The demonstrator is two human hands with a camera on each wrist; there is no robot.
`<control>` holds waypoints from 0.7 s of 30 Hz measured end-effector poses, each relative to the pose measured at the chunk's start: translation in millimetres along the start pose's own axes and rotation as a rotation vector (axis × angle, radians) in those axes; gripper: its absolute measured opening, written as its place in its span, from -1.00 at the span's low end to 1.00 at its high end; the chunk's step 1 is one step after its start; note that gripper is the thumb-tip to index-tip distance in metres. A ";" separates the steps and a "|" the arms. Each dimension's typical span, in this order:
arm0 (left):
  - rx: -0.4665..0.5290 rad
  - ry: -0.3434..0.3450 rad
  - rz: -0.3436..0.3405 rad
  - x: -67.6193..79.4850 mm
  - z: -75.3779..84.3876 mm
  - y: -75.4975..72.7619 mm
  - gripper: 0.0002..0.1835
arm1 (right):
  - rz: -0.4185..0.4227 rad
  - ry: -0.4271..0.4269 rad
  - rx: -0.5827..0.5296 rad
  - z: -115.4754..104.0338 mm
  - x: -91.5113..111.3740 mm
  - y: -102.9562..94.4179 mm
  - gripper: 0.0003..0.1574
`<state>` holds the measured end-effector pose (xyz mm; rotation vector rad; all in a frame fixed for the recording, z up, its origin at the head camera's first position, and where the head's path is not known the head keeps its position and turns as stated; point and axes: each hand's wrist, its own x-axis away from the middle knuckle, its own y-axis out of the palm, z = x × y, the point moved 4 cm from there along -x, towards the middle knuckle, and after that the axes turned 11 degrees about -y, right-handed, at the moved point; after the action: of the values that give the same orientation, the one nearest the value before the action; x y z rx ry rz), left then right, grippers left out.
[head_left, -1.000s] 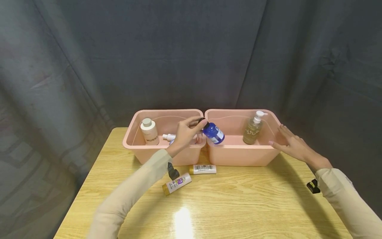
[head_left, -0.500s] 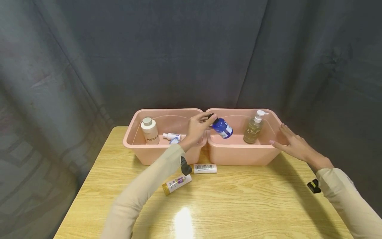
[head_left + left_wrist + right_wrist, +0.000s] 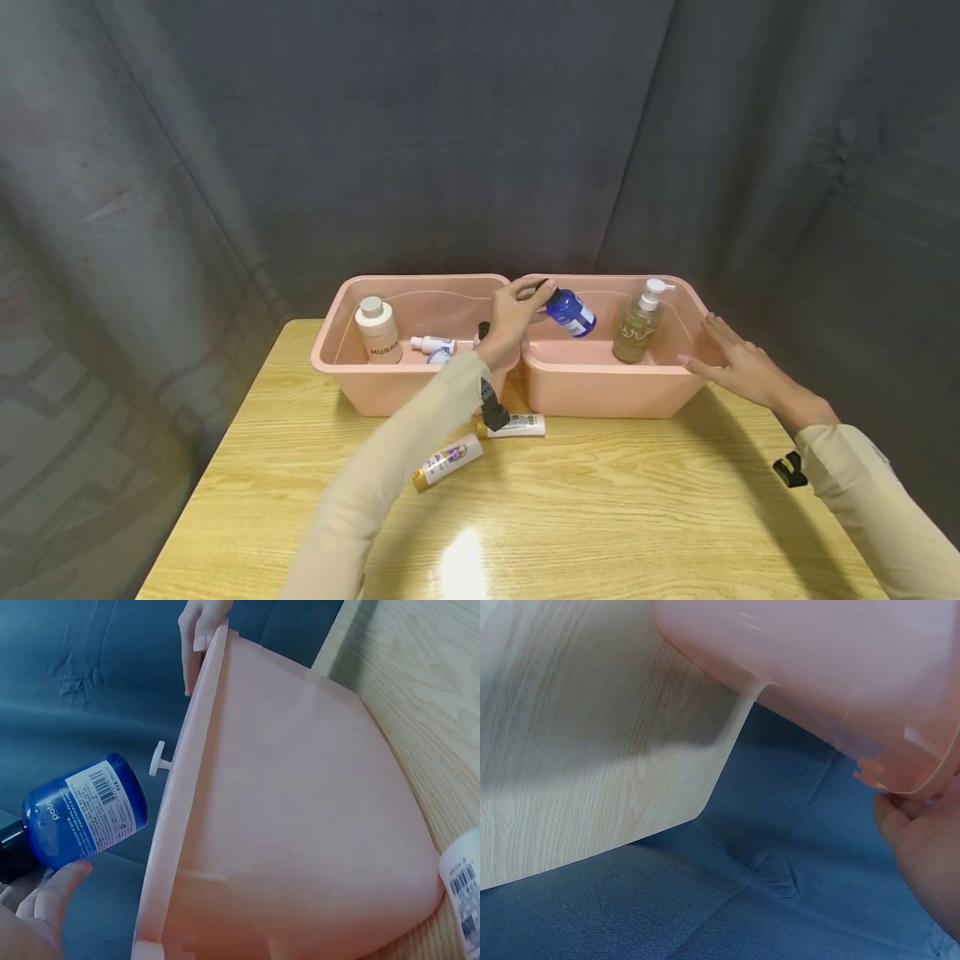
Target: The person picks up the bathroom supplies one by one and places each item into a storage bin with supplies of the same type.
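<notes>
My left hand pinches a blue bottle by its black cap, holding it tilted over the right pink bin. In the left wrist view the blue bottle shows a white barcode label, its base towards the bin's rim. Inside that bin stands a pump bottle of greenish liquid with a white pump. My right hand rests at the right end of this bin's rim, fingers straight along the outside and thumb near the front corner. The right wrist view shows the fingertips right at the rim.
Beside it stands the left pink bin, holding a white bottle, a small white tube and a black-capped item. Two white tubes with gold caps, a front tube and a rear tube, lie on the wooden table.
My left hand has carried the blue bottle rightwards and slightly up, from the gap between the bins to over the right bin. The right hand stays at the rim.
</notes>
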<state>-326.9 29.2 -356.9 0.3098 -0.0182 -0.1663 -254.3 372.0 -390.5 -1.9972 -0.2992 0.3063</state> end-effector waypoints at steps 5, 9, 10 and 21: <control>-0.052 -0.029 0.044 -6.9 -2.6 1.5 -0.59 | 0.003 -0.005 0.003 0.9 0.0 0.3 0.19; -0.067 -0.071 0.061 -12.2 -4.8 2.9 -0.59 | 0.005 -0.006 0.003 0.8 0.9 0.3 0.19; -0.070 -0.078 0.062 -13.5 -5.2 3.2 -0.59 | 0.005 -0.005 0.003 0.8 1.0 0.2 0.18; -0.017 -0.131 0.122 -29.5 -12.4 4.8 -0.56 | 0.024 -0.021 0.015 0.3 1.4 0.2 0.17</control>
<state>-354.7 42.4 -366.9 0.2797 -0.1651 -0.0654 -253.1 372.6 -390.9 -1.9853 -0.2859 0.3435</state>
